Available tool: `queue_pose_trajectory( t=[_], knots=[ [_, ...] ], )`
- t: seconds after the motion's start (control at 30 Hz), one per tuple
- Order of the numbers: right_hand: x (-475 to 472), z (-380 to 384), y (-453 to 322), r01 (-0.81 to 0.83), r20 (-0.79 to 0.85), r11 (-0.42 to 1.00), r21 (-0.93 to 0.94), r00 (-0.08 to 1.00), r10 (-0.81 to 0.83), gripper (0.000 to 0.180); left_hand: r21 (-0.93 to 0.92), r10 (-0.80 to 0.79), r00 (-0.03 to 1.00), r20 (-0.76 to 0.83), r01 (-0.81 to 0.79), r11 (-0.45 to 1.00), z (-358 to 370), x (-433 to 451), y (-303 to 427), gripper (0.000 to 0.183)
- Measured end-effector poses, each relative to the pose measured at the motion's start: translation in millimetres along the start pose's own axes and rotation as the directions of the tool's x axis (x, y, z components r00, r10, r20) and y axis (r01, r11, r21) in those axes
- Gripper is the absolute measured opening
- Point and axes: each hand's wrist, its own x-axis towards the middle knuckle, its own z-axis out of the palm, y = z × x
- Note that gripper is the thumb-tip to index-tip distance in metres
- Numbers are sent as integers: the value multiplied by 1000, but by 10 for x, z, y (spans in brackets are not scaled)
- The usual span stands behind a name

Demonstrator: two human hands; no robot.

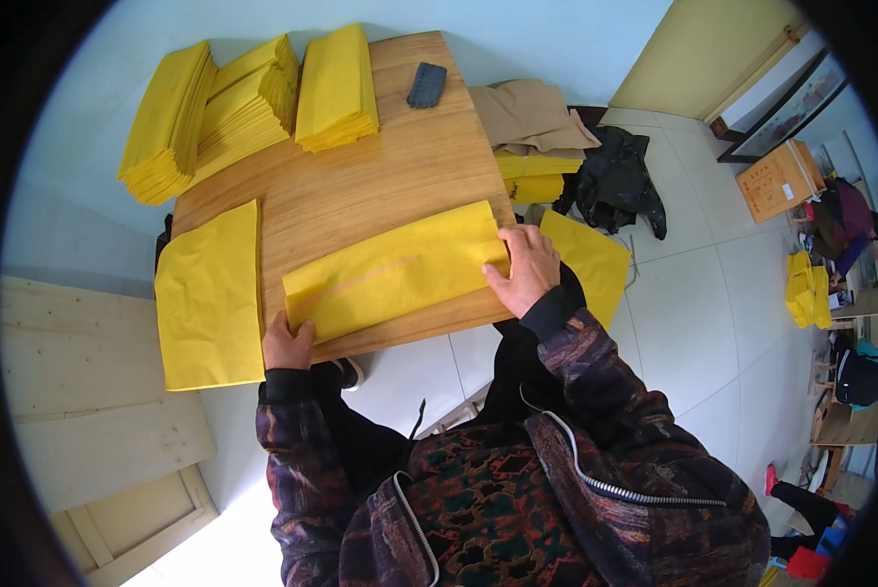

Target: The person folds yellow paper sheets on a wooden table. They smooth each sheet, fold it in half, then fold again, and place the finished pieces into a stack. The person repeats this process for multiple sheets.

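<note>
A folded yellow paper sheet (395, 271) lies along the near edge of the wooden table (380, 176), with a thin reddish line across its face. My left hand (289, 343) grips its left end, thumb on top and fingers at the edge. At the right end, my right hand (525, 268) holds the short edge between thumb and fingers. Left of my left hand, a flat yellow sheet (211, 301) hangs partly over the table's side. Another yellow sheet (589, 260) is beyond my right wrist, below table height.
Stacks of folded yellow paper (336, 88) stand at the table's back, beside a dark block (427, 84). Brown paper (530, 117) covers yellow bundles right of the table, near a black plastic bag (618, 180). Across the tiled floor, a person (842, 220) bends near a cardboard box (780, 180).
</note>
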Motion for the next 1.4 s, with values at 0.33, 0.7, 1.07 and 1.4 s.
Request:
queue_pose_trajectory(
  t=[0.33, 0.7, 1.07, 1.4],
  knots=[
    [144, 122, -46, 284, -104, 958, 30, 954, -280, 37, -48, -32, 999, 15, 33, 998, -31, -11, 58, 34],
    [192, 279, -67, 418, -92, 893, 168, 908, -408, 32, -57, -44, 999, -9, 44, 997, -11, -27, 70, 34],
    [143, 315, -117, 321, -73, 947, -27, 944, -322, 24, -63, -145, 944, -295, 132, 989, 182, -178, 135, 25],
    [139, 329, -102, 318, -70, 948, -19, 945, -319, 23, 283, 663, 722, -201, -605, 744, 699, -171, 886, 41]
  ],
)
